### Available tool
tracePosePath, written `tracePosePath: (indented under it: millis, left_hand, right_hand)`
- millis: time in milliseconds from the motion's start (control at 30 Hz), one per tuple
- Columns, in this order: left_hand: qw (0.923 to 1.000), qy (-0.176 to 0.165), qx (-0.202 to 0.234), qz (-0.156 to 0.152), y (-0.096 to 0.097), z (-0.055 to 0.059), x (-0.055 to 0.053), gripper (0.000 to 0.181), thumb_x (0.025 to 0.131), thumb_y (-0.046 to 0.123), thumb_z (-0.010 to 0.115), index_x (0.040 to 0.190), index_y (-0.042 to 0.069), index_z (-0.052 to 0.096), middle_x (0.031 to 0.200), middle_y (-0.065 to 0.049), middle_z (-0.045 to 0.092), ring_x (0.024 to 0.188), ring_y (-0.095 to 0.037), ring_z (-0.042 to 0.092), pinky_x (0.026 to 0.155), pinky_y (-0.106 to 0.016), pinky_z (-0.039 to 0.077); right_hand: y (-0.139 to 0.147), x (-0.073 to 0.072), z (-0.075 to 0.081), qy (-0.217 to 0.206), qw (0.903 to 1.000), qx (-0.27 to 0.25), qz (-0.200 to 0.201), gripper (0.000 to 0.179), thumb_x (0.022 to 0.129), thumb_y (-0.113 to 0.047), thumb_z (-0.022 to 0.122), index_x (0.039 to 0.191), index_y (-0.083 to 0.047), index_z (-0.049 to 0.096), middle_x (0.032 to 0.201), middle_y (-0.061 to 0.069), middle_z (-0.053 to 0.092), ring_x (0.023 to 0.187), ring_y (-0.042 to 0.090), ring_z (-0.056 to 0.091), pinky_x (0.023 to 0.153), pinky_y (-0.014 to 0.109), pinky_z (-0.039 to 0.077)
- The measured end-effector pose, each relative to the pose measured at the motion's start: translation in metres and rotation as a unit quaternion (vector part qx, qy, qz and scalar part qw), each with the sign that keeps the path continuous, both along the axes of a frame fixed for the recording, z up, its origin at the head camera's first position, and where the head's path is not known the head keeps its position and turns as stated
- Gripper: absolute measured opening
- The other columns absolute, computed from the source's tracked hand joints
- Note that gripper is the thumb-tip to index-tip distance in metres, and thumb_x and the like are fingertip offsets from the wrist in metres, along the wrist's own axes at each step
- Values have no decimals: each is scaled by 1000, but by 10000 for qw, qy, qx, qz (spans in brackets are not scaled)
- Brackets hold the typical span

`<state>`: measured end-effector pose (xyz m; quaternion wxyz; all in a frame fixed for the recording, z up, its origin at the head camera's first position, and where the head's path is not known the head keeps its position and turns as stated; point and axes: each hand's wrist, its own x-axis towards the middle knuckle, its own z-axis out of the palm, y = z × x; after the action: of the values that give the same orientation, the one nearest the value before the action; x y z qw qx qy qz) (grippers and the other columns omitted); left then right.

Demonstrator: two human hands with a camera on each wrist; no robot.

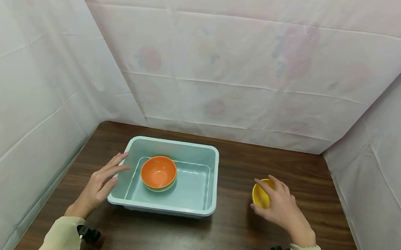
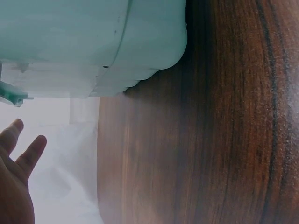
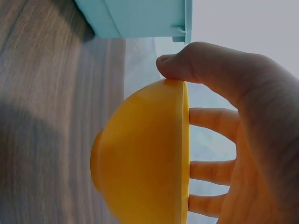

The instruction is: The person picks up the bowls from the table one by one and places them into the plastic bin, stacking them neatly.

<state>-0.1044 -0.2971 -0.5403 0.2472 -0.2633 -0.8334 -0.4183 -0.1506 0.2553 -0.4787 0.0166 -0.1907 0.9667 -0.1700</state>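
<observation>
A yellow bowl [image 1: 261, 194] is gripped at its rim by my right hand [image 1: 284, 207], thumb on the near side and fingers across the far side. The right wrist view shows the same yellow bowl [image 3: 140, 154] upright, its foot over the wood. My left hand [image 1: 96, 187] is at the left rim of a pale blue-green basin [image 1: 186, 212], fingers spread and relaxed. Inside the basin an orange bowl [image 1: 158, 172] sits stacked on a green bowl [image 1: 158, 189], of which only the edge shows. In the left wrist view, fingers [image 2: 32, 156] stand beside the basin wall [image 2: 93, 37].
The dark wooden table [image 1: 180, 245] carries the basin left of centre. White sheeting [image 1: 233, 73] with faded prints hangs along the back edge, and more sheeting closes in both sides. Small black cameras [image 1: 88, 234] are strapped at the wrists.
</observation>
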Motion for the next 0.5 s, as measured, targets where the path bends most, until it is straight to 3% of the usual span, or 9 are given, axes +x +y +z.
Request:
tracePosePath:
  millis: [500]
  left_hand:
    - [10000,-4,-11,53,0,-1,-1,41,88,-7,56,125,4,72,153,-25,50,153,-35,35,126,-28,24]
  right_hand:
    - [-27,-13,13,51,9999,-66,134,71,86,-45,77,150,-23,55,159,26,37,138,56,40,94,76,42]
